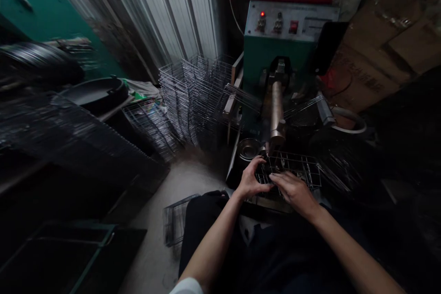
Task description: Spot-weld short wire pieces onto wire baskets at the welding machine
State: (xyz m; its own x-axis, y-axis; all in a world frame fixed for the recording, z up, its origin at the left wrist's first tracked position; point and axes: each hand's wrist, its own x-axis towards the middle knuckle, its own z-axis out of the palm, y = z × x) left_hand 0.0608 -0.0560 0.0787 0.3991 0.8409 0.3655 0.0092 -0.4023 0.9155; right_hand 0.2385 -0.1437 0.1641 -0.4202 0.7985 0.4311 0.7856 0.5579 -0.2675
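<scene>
A wire rack (312, 170) of thin metal rods sits low in front of me, under the electrode tip (267, 148) of a spot-welding machine (277, 105). My left hand (251, 181) is curved around the left end of the rack, its thumb and forefinger bent toward each other. Fingers pressed together, my right hand (294, 193) grips the near side of the rack close to my left thumb. Whether a separate small piece is between the right fingertips is too dark to see. A round metal dish (249, 148) stands just beyond my left hand.
Tall stacks of wire racks (193, 96) stand to the left of the machine. One wire basket (174, 220) lies by my leg. The control panel (291, 20) has a lit red lamp. Cardboard boxes (368, 73) are piled at right; a dark pan (93, 94) stands at left.
</scene>
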